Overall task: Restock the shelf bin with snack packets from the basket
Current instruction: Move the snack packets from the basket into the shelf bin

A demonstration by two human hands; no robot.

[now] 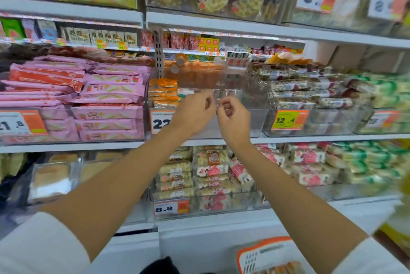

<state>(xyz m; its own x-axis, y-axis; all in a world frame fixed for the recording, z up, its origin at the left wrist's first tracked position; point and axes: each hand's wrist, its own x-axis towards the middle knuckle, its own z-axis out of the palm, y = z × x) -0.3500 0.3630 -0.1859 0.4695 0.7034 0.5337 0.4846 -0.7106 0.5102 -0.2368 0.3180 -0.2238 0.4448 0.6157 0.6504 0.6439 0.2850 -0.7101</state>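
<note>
both hands are up at the shelf bin, the clear one in the middle of the shelf with a price tag on its front left. i judge this to be the moment at the bin itself, either just after a drop or while tidying, not the reach for stock. the bin is far from full: a small stack of orange packets sits against its left wall, and the rest of it to the right looks bare through the plastic.

the basket is low and near, at the bottom right, well apart from the hands, with what look like more packets inside (blurred, so i can't say how many).

the left hand and right hand are close together, just in front of the bin's near rim. on each, the fingers are curled in towards the thumb. no packet shows in either hand. the bin wall is clear and the frame is soft, so i cannot tell whether the fingertips pinch that rim or close on nothing.

the next move, as i judge it, calls for bringing a hand down and back to the basket, taking a packet and laying it in the bare right part of the bin, lined up with the orange stack.
</note>
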